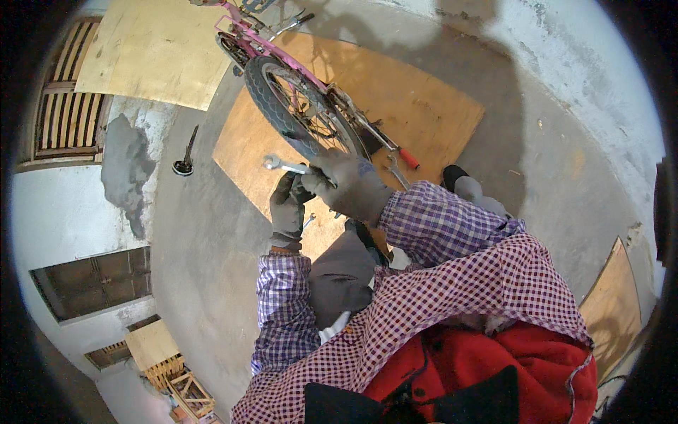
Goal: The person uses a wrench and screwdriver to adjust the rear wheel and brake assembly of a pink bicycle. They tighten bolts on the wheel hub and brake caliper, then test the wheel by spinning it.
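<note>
Over at the left of the frame, a dark hand tool [186, 157] with a round head is lying on the bare concrete floor [191, 247], well apart from the work, as if parked out of the way. Lower left, some wooden crates [185, 392] are sitting against the wall.

Moving toward the middle, the left hand [288, 206], in a grey glove, is curling shut just under the wheel; I cannot tell exactly what it is gripping, though it seems to be bracing something at the hub while the other hand does the turning. A silver wrench [282, 165] is sticking out leftward at the upper centre, its ring end free in the air and its other end disappearing under the right glove, which gives the person a long lever.

The right hand [352, 185], also gloved, is closing tight round the wrench's handle, pressed right against the tyre [272, 99]. The pink bike [263, 42] is standing upside down in the upper middle of the frame, so the wheel is up where both hands can reach its axle.

The bike is resting on a plywood sheet [424, 106], likely to keep it and any small parts off the dusty floor. Just right of the wheel, a second spanner [395, 169] and a red-handled screwdriver [404, 155] are lying on that sheet, close at hand. At the far right, another board [613, 304] is leaning low near the edge.
</note>
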{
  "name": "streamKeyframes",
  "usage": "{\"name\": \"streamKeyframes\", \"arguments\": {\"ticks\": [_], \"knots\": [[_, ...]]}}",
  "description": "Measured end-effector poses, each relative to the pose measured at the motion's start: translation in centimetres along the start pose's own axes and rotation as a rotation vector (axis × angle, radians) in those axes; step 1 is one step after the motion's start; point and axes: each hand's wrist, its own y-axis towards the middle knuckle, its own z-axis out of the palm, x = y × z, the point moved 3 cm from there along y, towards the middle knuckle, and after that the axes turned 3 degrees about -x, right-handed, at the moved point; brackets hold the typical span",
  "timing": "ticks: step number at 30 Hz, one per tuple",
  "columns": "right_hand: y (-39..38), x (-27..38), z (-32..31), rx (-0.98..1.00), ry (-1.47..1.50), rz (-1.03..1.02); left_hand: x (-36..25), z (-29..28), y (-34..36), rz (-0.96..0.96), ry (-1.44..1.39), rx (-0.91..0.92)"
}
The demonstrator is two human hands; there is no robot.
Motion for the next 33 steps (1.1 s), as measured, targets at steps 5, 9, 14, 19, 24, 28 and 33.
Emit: {"name": "streamKeyframes", "arguments": {"ticks": [5,9,14,19,24,28,33], "knots": [[-2.7,2.4,3.1,0.145,0.04,-0.082,1.2,-1.6,-0.8,-0.012,-0.216,-0.075],[-4.2,4.5,4.8,0.184,-0.033,-0.044,3.8,-1.1,-1.6,-0.028,-0.653,-0.019],[-6.1,4.2,7.0,0.254,0.03,0.044,9.9,-2.0,-2.3,-0.237,-0.758,-0.202],[-6.2,3.2,7.4,0.18,-0.03,0.05,8.7,-4.5,-0.8,-0.02,-0.198,-0.201],[-3.7,3.9,5.0,0.14,-0.041,0.002,2.6,-4.8,1.0,0.197,-0.149,-0.498],[-1.8,4.6,2.1,0.026,-0.078,0.004,-1.2,-4.0,0.9,0.254,-0.189,-0.559],[-0.8,4.5,1.4,-0.07,-0.057,0.15,-2.3,-2.9,-0.5,0.107,-0.086,-0.37]]}}
